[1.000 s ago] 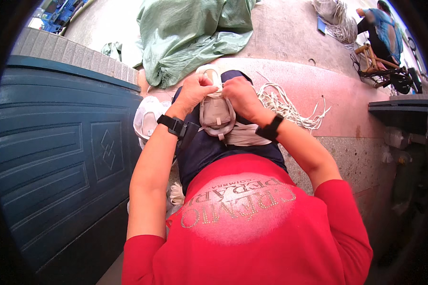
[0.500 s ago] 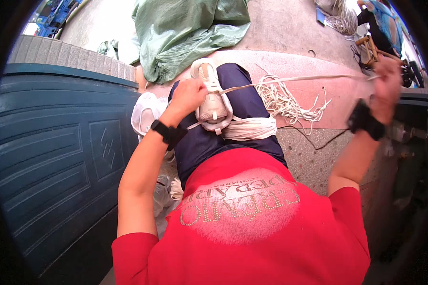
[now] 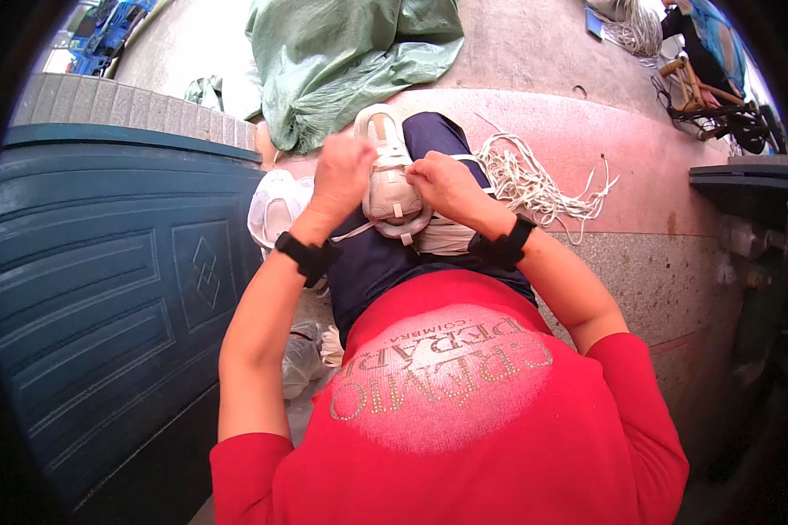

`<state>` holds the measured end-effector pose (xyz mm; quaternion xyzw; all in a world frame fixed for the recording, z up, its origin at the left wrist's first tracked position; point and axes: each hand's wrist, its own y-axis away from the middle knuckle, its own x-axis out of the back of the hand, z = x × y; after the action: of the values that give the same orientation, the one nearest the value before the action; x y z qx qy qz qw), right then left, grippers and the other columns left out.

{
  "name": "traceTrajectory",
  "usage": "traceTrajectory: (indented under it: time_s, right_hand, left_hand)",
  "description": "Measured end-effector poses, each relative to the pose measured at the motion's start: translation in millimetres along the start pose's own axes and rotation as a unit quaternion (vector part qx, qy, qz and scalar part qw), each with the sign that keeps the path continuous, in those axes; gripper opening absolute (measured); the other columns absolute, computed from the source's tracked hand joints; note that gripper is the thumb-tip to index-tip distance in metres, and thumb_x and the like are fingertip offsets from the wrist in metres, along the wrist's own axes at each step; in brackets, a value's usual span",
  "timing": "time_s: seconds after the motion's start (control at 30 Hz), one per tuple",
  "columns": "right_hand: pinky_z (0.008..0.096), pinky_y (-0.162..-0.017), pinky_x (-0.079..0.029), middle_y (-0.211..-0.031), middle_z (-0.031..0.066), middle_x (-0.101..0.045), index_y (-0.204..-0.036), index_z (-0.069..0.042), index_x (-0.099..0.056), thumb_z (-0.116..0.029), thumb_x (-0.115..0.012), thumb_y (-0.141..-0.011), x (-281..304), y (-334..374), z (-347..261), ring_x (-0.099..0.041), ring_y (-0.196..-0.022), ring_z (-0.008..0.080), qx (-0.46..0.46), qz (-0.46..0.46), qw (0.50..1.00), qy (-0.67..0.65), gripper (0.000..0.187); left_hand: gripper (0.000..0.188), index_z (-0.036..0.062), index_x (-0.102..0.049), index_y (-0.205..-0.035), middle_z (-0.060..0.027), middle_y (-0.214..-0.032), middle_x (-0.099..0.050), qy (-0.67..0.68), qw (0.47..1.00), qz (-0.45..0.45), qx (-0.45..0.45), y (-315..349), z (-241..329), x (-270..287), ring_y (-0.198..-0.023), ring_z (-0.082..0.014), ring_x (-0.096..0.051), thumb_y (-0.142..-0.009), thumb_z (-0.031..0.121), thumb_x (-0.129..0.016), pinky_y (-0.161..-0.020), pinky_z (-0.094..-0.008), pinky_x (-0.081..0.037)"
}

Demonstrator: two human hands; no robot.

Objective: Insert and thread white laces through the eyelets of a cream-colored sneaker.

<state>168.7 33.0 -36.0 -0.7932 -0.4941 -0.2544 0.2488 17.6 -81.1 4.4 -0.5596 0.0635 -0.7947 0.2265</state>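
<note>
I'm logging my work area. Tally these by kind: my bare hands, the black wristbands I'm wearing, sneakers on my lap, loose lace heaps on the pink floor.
Bare hands: 2 (left hand, right hand)
Black wristbands: 2
Beige sneaker: 1
Loose lace heap: 1
Total: 6

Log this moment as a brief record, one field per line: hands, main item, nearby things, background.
Left hand: raised beside the shoe, blurred; grip unclear
Right hand: at the shoe's right side, fingertips close together; grip unclear
Main item: pale shoe on the lap, lace across its middle
Nearby: loose pile of pale laces on the pink floor, right
Background: green sheet ahead
</note>
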Motion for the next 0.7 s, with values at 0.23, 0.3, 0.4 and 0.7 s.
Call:
traceTrajectory:
  time_s: [0.23,0.3,0.4,0.7]
  right_hand:
    - [0.0386,-0.060,-0.045,-0.068,0.0129,-0.053,-0.063,-0.003,-0.056,-0.009,-0.052,-0.071,-1.7,-23.9,-8.4,-0.054,-0.070,0.0299,0.112,-0.058,0.968,0.217,0.011]
    - [0.0376,-0.058,-0.047,-0.066,0.0121,-0.057,-0.063,-0.004,-0.060,-0.008,-0.054,-0.067,-3.0,-32.0,-18.6,-0.056,-0.067,0.0289,0.131,-0.102,0.950,0.265,0.009]
    - [0.0379,-0.057,-0.049,-0.065,0.0145,-0.060,-0.064,-0.004,-0.063,-0.009,-0.060,-0.060,-3.6,-43.4,-9.4,-0.061,-0.065,0.0301,0.124,-0.163,0.944,0.260,0.007]
    - [0.0385,-0.057,-0.050,-0.070,0.0182,-0.061,-0.067,-0.001,-0.064,-0.009,-0.056,-0.064,3.0,-48.0,-22.6,-0.062,-0.066,0.0323,0.066,-0.247,0.930,0.264,0.011]
  left_hand:
    - [0.017,0.0029,-0.055,-0.098,-0.0039,-0.074,-0.060,0.430,0.865,-0.008,0.258,-36.8,12.6,64.3,-0.066,-0.0067,-0.053,-0.086,0.015,-0.054,-0.062,-0.0200,-0.041]
    - [0.028,0.0047,-0.050,-0.109,-0.0033,-0.063,-0.052,0.209,0.952,-0.058,0.217,-13.8,-10.1,44.8,-0.058,-0.0092,-0.049,-0.083,0.014,-0.056,-0.055,-0.0239,-0.040]
    - [0.025,0.0019,-0.052,-0.105,-0.0044,-0.062,-0.052,0.254,0.935,-0.037,0.245,11.7,-18.6,18.7,-0.057,-0.0091,-0.049,-0.082,0.009,-0.054,-0.053,-0.0244,-0.040]
    - [0.013,-0.0014,-0.061,-0.086,-0.0017,-0.072,-0.060,0.378,0.841,-0.115,0.370,30.4,-9.9,1.0,-0.063,-0.0075,-0.054,-0.079,0.010,-0.060,-0.057,-0.0199,-0.044]
